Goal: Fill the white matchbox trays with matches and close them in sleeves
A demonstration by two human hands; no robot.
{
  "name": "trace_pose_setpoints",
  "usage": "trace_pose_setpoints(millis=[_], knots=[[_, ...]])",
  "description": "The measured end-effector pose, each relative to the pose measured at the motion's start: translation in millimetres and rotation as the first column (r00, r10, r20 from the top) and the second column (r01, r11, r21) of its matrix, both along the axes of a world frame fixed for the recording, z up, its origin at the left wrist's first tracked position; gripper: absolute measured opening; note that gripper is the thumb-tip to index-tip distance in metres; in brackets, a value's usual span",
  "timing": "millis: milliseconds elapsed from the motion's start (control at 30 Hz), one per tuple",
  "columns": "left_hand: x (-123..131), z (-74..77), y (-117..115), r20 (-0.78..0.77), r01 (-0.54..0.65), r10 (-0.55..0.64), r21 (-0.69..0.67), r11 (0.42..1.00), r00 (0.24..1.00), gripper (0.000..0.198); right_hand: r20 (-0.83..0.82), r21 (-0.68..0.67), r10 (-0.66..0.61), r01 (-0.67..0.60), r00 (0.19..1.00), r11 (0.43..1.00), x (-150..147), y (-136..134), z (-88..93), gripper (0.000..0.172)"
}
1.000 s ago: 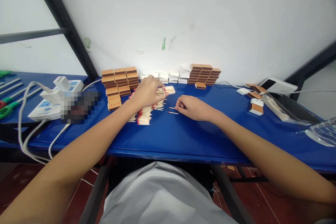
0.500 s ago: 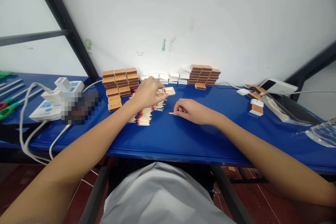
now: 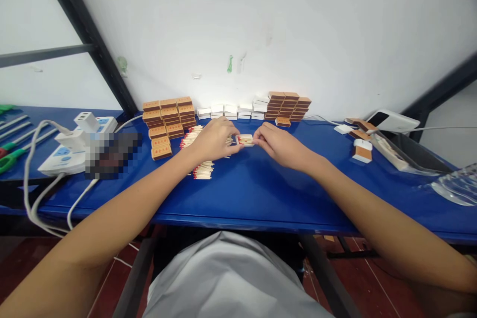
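Note:
My left hand (image 3: 216, 139) grips a small white matchbox tray (image 3: 237, 139) between thumb and fingers, a little above the table. Inside the tray lie matches (image 3: 246, 139), some with red heads showing. At the tray's right end my right hand (image 3: 274, 143) is closed in a pinch on a match, most of it hidden by the fingertips and the tray. Under and beside my left hand is a heap of loose red-tipped matches (image 3: 203, 171), partly covered by that hand.
Orange matchboxes (image 3: 169, 114) are stacked at the left, and more matchboxes (image 3: 288, 104) at the right along the wall. White trays (image 3: 230, 109) stand between them. A power strip (image 3: 67, 156) with cables lies left; a loose box (image 3: 362, 151) and a white device (image 3: 395, 121) lie right.
My right hand has brought the match up from the table to the tray. My left hand has moved the tray slightly right and down, so the two hands now meet.

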State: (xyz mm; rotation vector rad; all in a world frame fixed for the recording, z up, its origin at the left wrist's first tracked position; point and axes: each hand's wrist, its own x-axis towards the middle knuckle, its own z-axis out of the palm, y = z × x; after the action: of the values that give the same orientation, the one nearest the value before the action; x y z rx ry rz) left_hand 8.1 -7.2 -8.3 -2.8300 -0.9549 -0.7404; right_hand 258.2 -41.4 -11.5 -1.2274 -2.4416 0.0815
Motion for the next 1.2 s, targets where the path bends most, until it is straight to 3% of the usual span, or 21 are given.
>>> trace_pose_setpoints(millis=[167, 433, 600, 733, 933, 1067, 1200], knots=[[5.3, 1.0, -9.1, 0.044, 0.056, -0.054, -0.044, 0.997, 0.998, 0.025, 0.018, 0.061, 0.014, -0.015, 1.000, 0.998, -3.1, 2.3, -4.0, 0.018], [1.7, 1.8, -3.6, 0.089, 0.057, -0.053, -0.052, 0.997, 0.995, 0.029, -0.037, 0.086, 0.040, -0.037, 0.999, 0.996, -4.1, -3.8, 3.2, 0.017], [-3.9, 6.8, 3.9, 0.116, -0.042, 0.044, -0.021, 0.999, 0.992, 0.023, -0.142, 0.144, 0.067, -0.047, 0.988, 0.989, -17.4, -11.7, 1.4, 0.021], [-9.5, 9.5, 11.6, 0.137, -0.160, 0.155, 0.019, 0.987, 0.978, 0.023, -0.090, 0.023, 0.146, -0.145, 0.985, 0.989, -36.7, -12.9, -12.0, 0.017], [-9.4, 9.5, 11.5, 0.118, -0.166, 0.161, 0.031, 0.986, 0.980, 0.024, -0.180, -0.096, 0.139, -0.158, 0.974, 0.983, -55.4, -1.4, -32.4, 0.013], [-9.0, 9.1, 10.9, 0.117, -0.155, 0.151, 0.030, 0.987, 0.982, 0.025, -0.165, -0.146, 0.112, -0.137, 0.980, 0.980, -55.3, 2.3, -32.0, 0.008], [-10.4, 7.9, 13.1, 0.103, -0.135, 0.130, 0.038, 0.990, 0.986, 0.026, -0.037, -0.159, 0.112, -0.116, 0.993, 0.980, -49.8, -3.8, -25.2, 0.010]])
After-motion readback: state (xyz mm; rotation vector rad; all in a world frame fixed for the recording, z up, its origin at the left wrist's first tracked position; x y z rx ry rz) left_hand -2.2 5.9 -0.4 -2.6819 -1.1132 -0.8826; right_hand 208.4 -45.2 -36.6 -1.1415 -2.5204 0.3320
